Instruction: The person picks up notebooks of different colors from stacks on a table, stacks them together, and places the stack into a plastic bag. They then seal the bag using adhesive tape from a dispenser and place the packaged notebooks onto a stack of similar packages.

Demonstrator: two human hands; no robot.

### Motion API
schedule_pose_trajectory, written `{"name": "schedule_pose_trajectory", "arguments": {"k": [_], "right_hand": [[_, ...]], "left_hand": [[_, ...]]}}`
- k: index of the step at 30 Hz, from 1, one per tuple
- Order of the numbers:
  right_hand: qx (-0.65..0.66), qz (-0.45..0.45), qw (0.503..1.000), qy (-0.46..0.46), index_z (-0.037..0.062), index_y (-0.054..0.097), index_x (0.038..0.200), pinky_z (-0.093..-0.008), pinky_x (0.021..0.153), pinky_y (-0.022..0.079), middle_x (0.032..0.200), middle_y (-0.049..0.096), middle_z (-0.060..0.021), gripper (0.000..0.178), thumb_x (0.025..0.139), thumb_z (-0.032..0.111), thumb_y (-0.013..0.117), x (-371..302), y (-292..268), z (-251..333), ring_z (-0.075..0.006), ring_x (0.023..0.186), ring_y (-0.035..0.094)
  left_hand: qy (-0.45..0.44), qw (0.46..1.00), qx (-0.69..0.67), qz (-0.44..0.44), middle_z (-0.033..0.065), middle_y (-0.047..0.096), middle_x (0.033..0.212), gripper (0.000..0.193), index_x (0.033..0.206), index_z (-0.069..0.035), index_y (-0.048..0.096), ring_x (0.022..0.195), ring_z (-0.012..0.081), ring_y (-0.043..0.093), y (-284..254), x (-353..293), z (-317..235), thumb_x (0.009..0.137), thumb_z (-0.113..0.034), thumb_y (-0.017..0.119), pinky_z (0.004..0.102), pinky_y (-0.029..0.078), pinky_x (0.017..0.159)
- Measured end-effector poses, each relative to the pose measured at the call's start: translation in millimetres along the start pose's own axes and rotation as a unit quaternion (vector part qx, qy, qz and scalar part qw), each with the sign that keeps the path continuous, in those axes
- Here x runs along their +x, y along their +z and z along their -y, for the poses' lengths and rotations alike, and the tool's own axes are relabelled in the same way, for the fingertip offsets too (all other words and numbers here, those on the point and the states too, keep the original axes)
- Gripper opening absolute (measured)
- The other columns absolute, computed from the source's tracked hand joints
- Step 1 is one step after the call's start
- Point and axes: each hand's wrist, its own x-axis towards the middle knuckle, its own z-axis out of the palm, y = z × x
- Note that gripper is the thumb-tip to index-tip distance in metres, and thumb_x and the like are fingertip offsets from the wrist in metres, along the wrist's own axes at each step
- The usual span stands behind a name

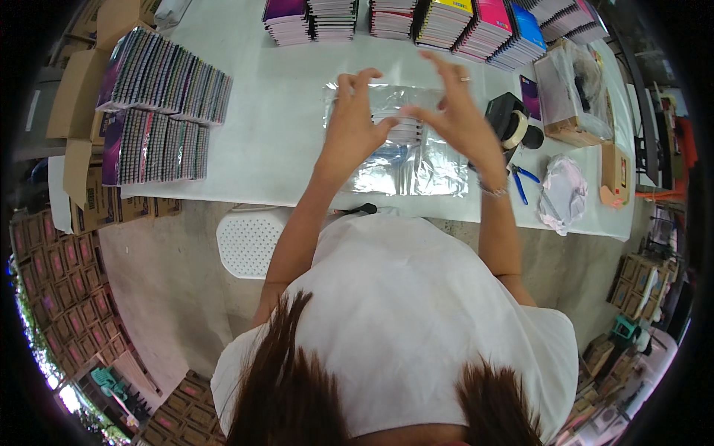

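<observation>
Both of my hands hover over a stack of clear, glossy plastic bags [439, 171] lying on the white-covered table. My left hand [351, 119] has its fingers spread and curved, with the thumb pointing inward. Opposite it, my right hand [455, 119] is also open, a ring on one finger, its thumb reaching toward the left thumb. Neither hand holds anything that I can see. Between the thumbs a white patch with fine lines [405, 130] shows on or through the plastic; I cannot tell what it is.
Spiral notebooks stand in rows at the left [160, 149] and in stacks along the far edge [480, 33]. To the right are a black tape dispenser [506, 111], blue-handled pliers [523, 182], crumpled white plastic [563, 195] and a cardboard box [569, 119]. A white stool [251, 241] stands below.
</observation>
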Motion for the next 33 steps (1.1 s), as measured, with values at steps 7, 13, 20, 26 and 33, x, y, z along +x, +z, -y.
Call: {"name": "schedule_pose_trajectory", "arguments": {"k": [7,13,20,26,33], "right_hand": [[0.065,-0.016,0.996,0.064,0.0169,0.058,0.132,-0.0247,0.068,0.046,0.105,0.054,-0.0060,0.059,0.078,-0.008,0.059,-7,-37,-5,-0.0072,0.075,0.051],[0.004,0.015,1.000,-0.022,0.0140,0.059,0.129,-0.0313,0.073,0.049,0.111,0.060,-0.0093,0.049,0.084,-0.005,0.062,-3,6,-10,-0.0228,0.083,0.059],[0.126,-0.117,0.983,0.064,0.0117,0.058,0.133,-0.0239,0.072,0.048,0.108,0.059,-0.0023,0.050,0.086,-0.008,0.061,-26,-30,-34,-0.0086,0.087,0.055],[0.106,-0.029,0.994,-0.005,0.0109,0.056,0.133,-0.0347,0.091,0.049,0.130,0.053,-0.0092,0.060,0.079,0.013,0.082,-84,25,-85,-0.0237,0.122,0.051],[0.163,-0.017,0.986,0.008,0.0138,0.055,0.136,-0.0393,0.102,0.045,0.145,0.040,-0.0108,0.063,0.079,0.017,0.083,-95,77,-96,-0.0282,0.132,0.045]], "left_hand": [[-0.026,0.995,-0.095,0.022,0.0090,0.044,0.116,0.055,0.135,-0.017,0.053,0.082,0.0139,0.053,-41,8,-20,0.085,-0.004,0.072,0.0313,0.053,0.079],[-0.004,0.994,-0.031,0.100,0.0071,0.048,0.118,0.060,0.139,-0.020,0.053,0.088,0.0130,0.053,-3,15,7,0.084,0.000,0.068,0.0326,0.052,0.079],[0.060,0.989,-0.129,0.041,0.0070,0.048,0.129,0.068,0.142,-0.015,0.049,0.102,0.0164,0.053,-76,-7,-2,0.081,-0.002,0.074,0.0348,0.050,0.092],[0.067,0.992,-0.108,-0.007,0.0106,0.043,0.136,0.097,0.145,-0.007,0.040,0.120,0.0238,0.049,3,-61,80,0.065,-0.020,0.094,0.0398,0.046,0.099],[0.125,0.985,-0.073,-0.095,0.0142,0.045,0.131,0.084,0.131,-0.005,0.047,0.121,0.0282,0.050,71,-67,100,0.062,-0.016,0.094,0.0390,0.046,0.099]]}}
